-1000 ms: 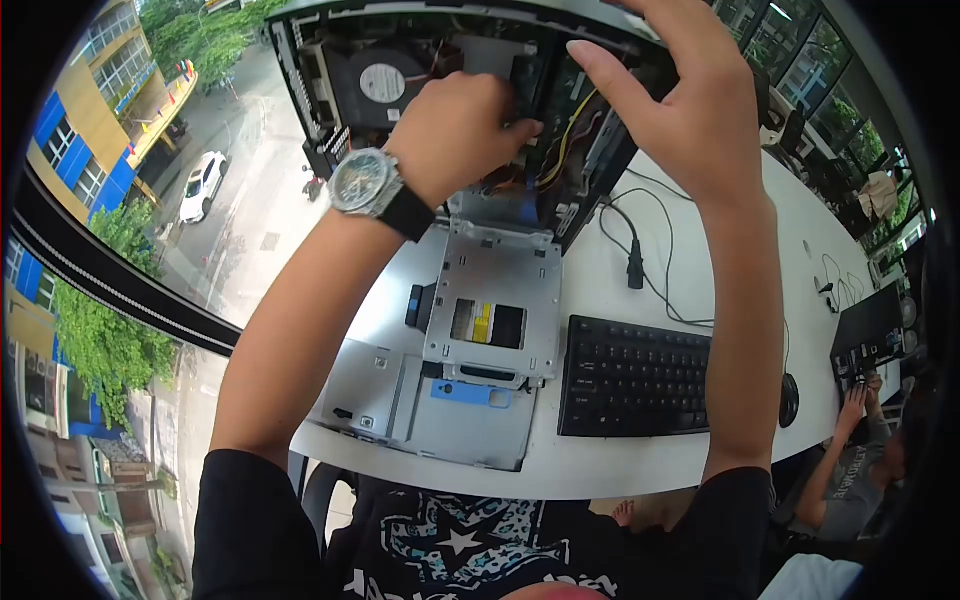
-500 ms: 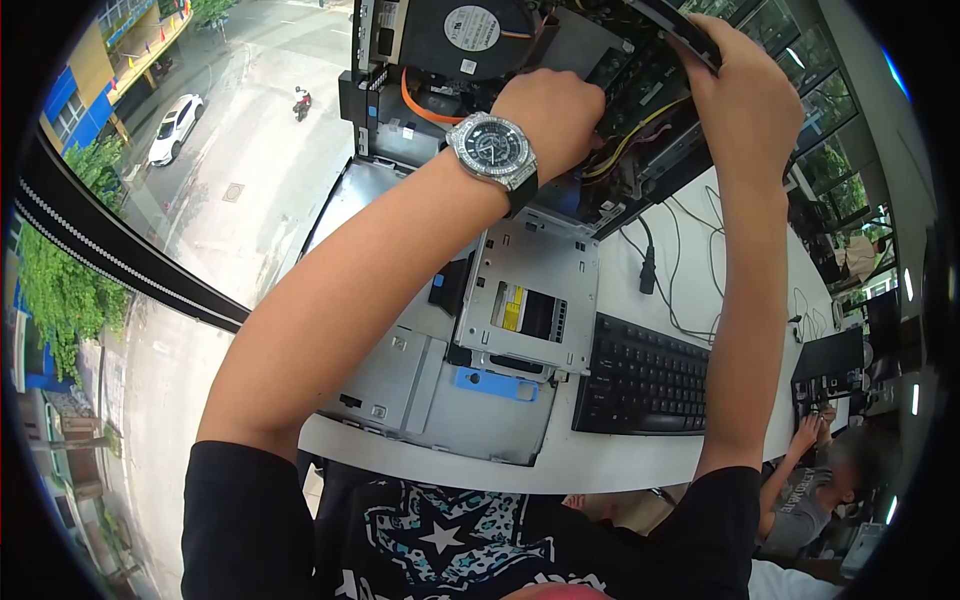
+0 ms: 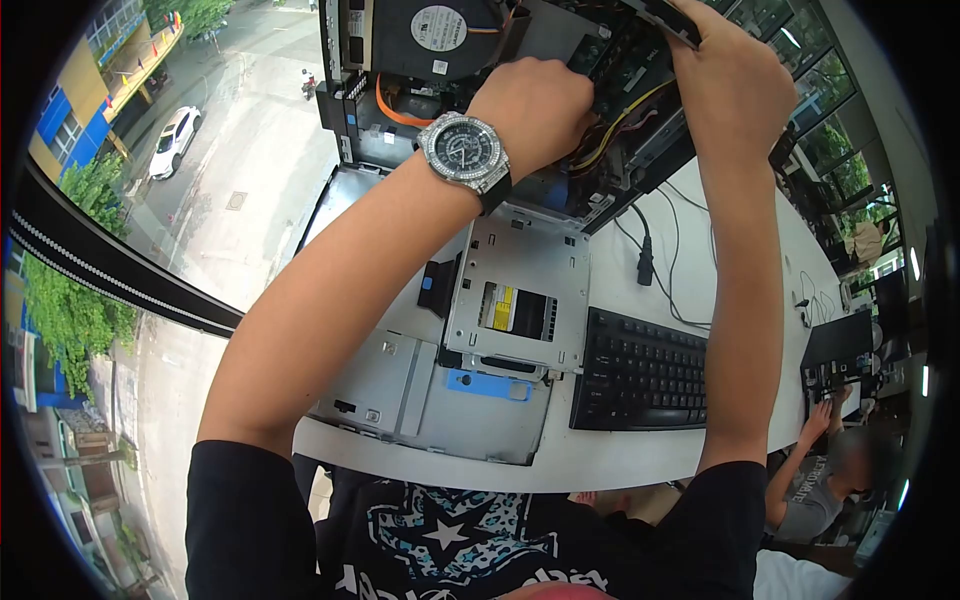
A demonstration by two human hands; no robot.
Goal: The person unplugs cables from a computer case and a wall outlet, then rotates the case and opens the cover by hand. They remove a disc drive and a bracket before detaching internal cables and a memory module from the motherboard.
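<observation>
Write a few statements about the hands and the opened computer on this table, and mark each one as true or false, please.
1. The left hand, wearing a silver wristwatch, reaches among coloured cables inside the open black computer case. True.
2. The right hand rests on the black keyboard. False: its grip is on the case's top edge.
3. The keyboard lies on the white table. True.
4. The grey metal drive cage stands right of the keyboard. False: it lies left of it.
</observation>
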